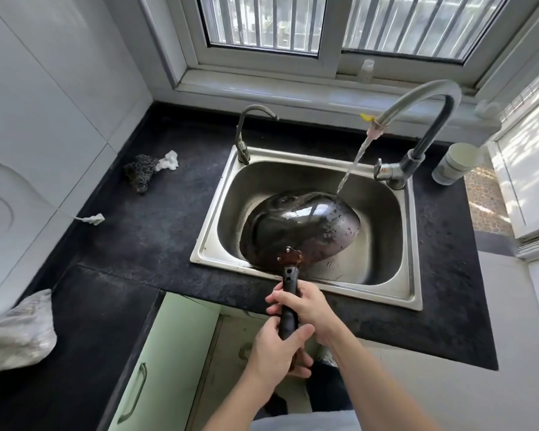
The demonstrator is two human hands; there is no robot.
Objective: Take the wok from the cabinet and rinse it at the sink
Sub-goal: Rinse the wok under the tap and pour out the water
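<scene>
**Head view, 1 sheet**

1. Wok (299, 225): dark, its rounded underside turned up toward us. It lies tilted inside the sink (414, 244), and its handle (288, 283) reaches out over the front rim.
2. Right hand (307, 306): wrapped round the handle, nearer the pan.
3. Left hand (274, 346): wrapped round the handle's end, thumb on top. We have both hands gripping and none free.
4. Tall tap (433, 98): running. Its stream (352, 163) lands at the wok's far right edge.

**Step in hand, as we judge it:** the fetching from the cabinet is done and the rinse is under way, with only the edge of the underside under the water.

**Next move, in our view:** roll the handle with both wrists so the stream crosses the rest of the shell. Then turn the bowl upward to rinse inside.

**Around:**

5. Small tap (246, 129), at the sink's back-left corner.
6. Scouring pad (140, 172) and white rag (168, 160), on the black counter (137, 231) to the left.
7. Pale cup (455, 163), right of the tall tap's base.
8. Crumpled plastic bag (16, 331), far left.
9. Green cabinet door (156, 362), standing open under the counter.

**In the way, we reckon:** the sink walls sit close round the wok and leave little room to swing it. The small tap stands near any sweep to the left, and the open door crowds our legs.
</scene>
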